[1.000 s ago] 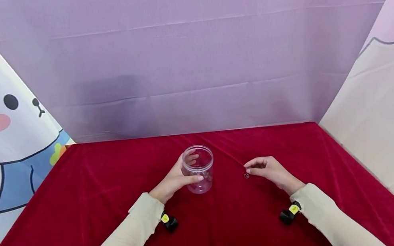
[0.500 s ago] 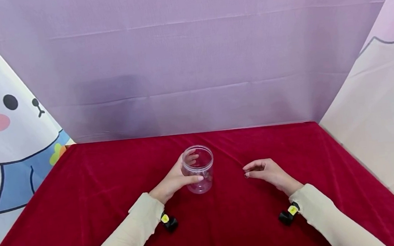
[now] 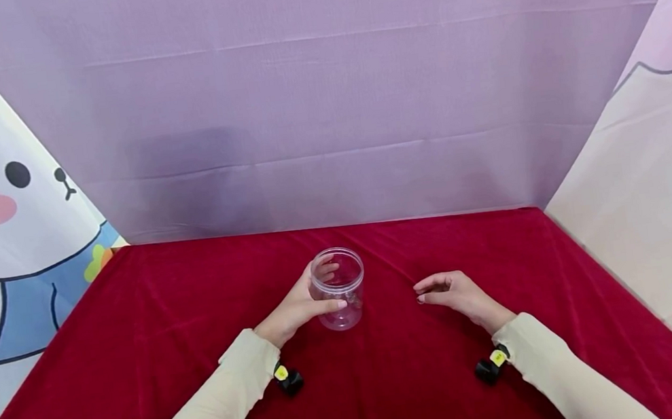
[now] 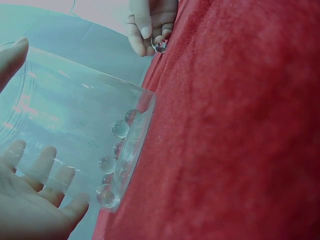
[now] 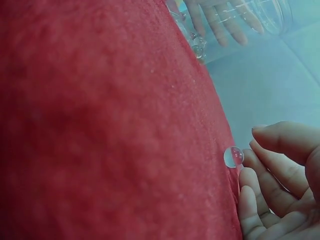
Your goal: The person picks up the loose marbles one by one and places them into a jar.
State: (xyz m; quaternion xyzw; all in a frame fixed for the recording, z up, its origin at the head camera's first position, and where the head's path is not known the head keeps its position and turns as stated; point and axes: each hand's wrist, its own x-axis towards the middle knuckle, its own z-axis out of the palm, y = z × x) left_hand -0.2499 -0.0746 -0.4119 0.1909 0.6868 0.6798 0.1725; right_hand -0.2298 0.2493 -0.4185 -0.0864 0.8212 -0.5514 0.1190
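Note:
A clear plastic jar (image 3: 338,284) without a lid stands upright on the red cloth, and several clear glass marbles (image 4: 107,164) lie at its bottom. My left hand (image 3: 294,309) grips the jar from its left side, thumb in front and fingers behind. To the right, my right hand (image 3: 462,295) hovers low over the cloth beside one loose clear marble (image 5: 233,157). In the right wrist view, that marble sits by the fingertips, with the thumb held apart from it. The head view shows only a sliver of it under the thumb.
Red velvet cloth (image 3: 356,398) covers the table. A lilac curtain (image 3: 325,101) hangs behind the far edge, with cartoon-printed panels on the left (image 3: 29,269) and right (image 3: 667,202).
My right hand has shifted slightly left and towards me, its thumb now covering most of the loose marble in the head view. The left hand and jar have stayed put.

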